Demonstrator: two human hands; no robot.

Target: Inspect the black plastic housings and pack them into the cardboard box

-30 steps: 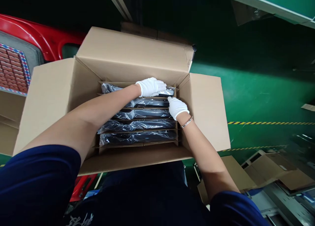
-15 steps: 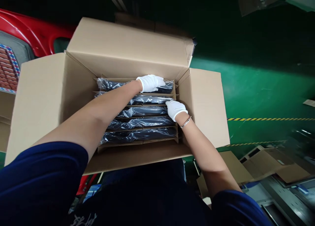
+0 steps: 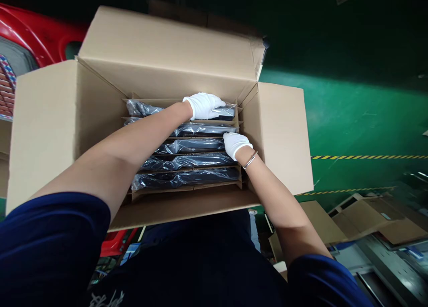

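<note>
No text, label or number can be read — the cardboard box (image 3: 167, 53) is plain. White script on the dark garment (image 3: 107, 298) is cut off — illegible.

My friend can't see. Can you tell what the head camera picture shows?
Two white-gloved hands reach into an open cardboard box: the left hand rests on the farthest of five plastic-wrapped black items in cardboard slots, and the right hand is at the right end of the middle rows. A green floor lies beyond.

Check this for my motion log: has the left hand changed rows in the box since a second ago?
No. The left hand stays on the farthest bagged item, by the cardboard box far wall; only the camera drifted.
</note>
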